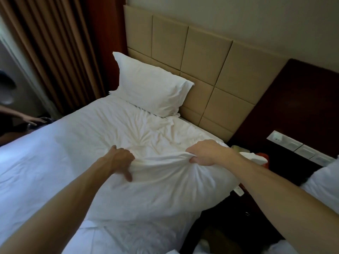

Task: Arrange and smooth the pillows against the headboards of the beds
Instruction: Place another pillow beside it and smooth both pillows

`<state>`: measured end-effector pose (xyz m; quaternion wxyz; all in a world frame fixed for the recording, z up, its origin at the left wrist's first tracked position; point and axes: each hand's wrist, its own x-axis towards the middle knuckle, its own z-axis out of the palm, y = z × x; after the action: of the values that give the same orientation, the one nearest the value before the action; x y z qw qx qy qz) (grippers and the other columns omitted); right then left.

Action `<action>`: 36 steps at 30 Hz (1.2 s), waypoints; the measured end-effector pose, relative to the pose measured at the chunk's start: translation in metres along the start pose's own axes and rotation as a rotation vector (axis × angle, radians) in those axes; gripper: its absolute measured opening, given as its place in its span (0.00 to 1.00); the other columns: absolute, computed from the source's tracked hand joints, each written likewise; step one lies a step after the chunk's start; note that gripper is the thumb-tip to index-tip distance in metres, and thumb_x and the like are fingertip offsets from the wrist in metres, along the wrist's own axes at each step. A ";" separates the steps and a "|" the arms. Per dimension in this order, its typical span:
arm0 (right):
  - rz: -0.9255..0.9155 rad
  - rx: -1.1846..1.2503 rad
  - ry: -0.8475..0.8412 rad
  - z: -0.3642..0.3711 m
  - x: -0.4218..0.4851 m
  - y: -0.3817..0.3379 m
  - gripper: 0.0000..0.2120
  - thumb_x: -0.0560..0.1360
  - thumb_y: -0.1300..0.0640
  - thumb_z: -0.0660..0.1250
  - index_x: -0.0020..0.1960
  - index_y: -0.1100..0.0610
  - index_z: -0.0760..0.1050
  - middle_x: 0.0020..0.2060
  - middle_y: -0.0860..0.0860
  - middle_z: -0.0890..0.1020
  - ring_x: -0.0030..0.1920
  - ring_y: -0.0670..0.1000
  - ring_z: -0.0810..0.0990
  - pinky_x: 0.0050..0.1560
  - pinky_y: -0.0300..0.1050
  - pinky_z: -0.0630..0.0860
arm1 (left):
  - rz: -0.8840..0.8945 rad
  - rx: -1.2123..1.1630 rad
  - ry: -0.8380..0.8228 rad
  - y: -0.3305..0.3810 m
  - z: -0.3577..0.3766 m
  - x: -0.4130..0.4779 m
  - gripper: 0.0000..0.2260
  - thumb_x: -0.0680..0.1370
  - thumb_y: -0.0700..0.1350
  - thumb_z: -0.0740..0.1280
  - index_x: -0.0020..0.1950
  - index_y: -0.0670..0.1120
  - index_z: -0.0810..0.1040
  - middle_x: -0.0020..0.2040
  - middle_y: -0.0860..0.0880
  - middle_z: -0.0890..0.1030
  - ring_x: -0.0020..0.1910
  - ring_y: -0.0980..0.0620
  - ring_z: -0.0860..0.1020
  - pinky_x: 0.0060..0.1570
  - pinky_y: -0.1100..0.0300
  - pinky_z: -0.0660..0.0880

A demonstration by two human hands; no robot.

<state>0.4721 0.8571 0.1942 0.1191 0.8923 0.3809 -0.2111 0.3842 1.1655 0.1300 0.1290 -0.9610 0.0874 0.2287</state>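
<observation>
A white pillow (150, 88) leans upright against the left part of the beige padded headboard (207, 57). A second white pillow (170, 182) lies near the bed's right edge, in front of me. My left hand (121, 160) grips a bunch of its cover at the upper left. At the pillow's upper right, my right hand (207, 153) pinches its top edge. The white sheet (55, 153) between the two pillows is wrinkled. The right part of the headboard has no pillow against it.
A dark nightstand (256, 208) with switch plates (300, 149) and small items, one red (263, 155), stands right of the bed. A second bed's white corner (324, 182) shows at far right. Brown curtains (55, 52) hang at left. Another person's hand (29, 120) reaches in at the left edge.
</observation>
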 end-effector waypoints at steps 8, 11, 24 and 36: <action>0.001 -0.022 0.093 0.006 0.001 0.051 0.12 0.80 0.44 0.59 0.45 0.51 0.70 0.41 0.46 0.78 0.43 0.53 0.76 0.38 0.48 0.67 | -0.039 -0.071 -0.022 -0.021 0.002 0.008 0.25 0.71 0.64 0.71 0.63 0.56 0.71 0.58 0.53 0.81 0.57 0.49 0.79 0.55 0.53 0.75; 0.030 0.002 0.122 0.009 -0.002 0.081 0.11 0.80 0.45 0.59 0.46 0.51 0.71 0.42 0.47 0.78 0.44 0.53 0.75 0.37 0.47 0.63 | -0.045 -0.072 0.026 -0.014 -0.018 0.026 0.26 0.74 0.63 0.68 0.69 0.59 0.69 0.63 0.54 0.80 0.61 0.50 0.79 0.56 0.55 0.75; 0.115 0.206 0.199 -0.010 -0.003 0.280 0.05 0.74 0.50 0.63 0.44 0.51 0.72 0.38 0.46 0.79 0.41 0.51 0.78 0.39 0.50 0.73 | -0.006 -0.054 0.023 0.011 -0.199 0.207 0.26 0.78 0.50 0.68 0.75 0.58 0.66 0.67 0.52 0.77 0.65 0.48 0.75 0.55 0.57 0.69; 0.270 0.363 0.216 -0.006 0.036 0.393 0.07 0.70 0.46 0.65 0.42 0.49 0.72 0.36 0.45 0.78 0.38 0.49 0.76 0.40 0.50 0.74 | 0.102 -0.001 0.107 0.025 -0.301 0.366 0.23 0.81 0.45 0.65 0.76 0.56 0.67 0.67 0.48 0.77 0.64 0.46 0.77 0.58 0.57 0.71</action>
<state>0.7836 0.6142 0.2033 -0.0576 0.9593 0.2244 -0.1616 0.8261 1.0149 0.2146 0.1117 -0.9662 0.1428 0.1832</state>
